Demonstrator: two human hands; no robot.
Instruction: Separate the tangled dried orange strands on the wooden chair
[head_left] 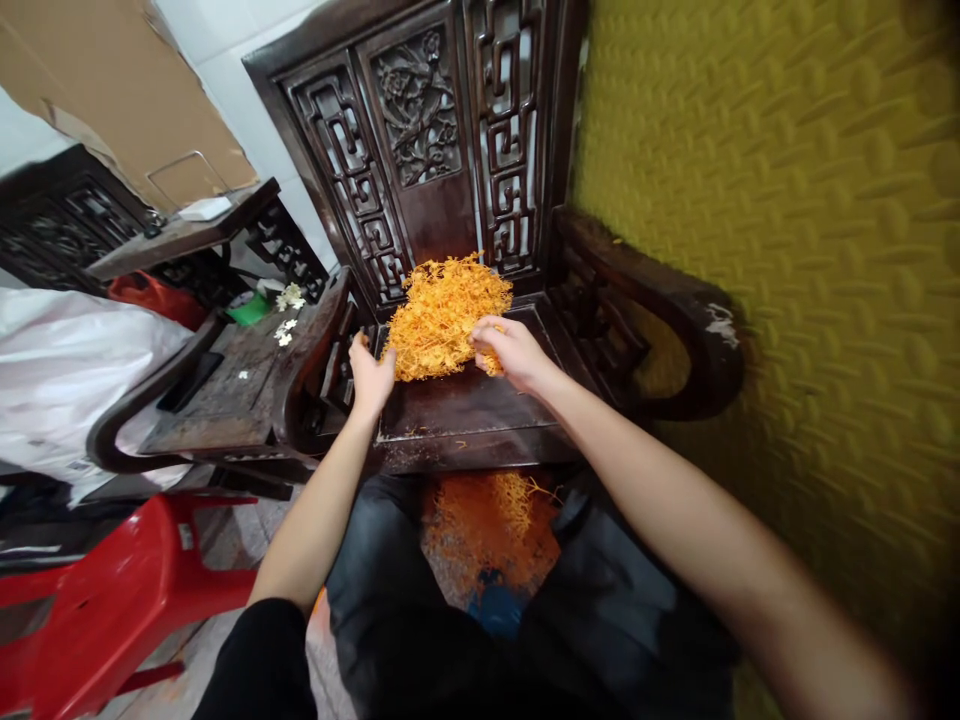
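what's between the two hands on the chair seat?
In the head view, the near edge of the orange strand pile fills the gap between the left hand and right hand; both touch it.

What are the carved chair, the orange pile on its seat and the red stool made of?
Carved chair: dark wood by the look, worn semi-gloss, with carved fretwork and a chipped armrest.
Orange pile: thin dry strands, matte, probably dried plant or fungus; both hands touch it.
Red stool: moulded plastic, glossy with highlights.
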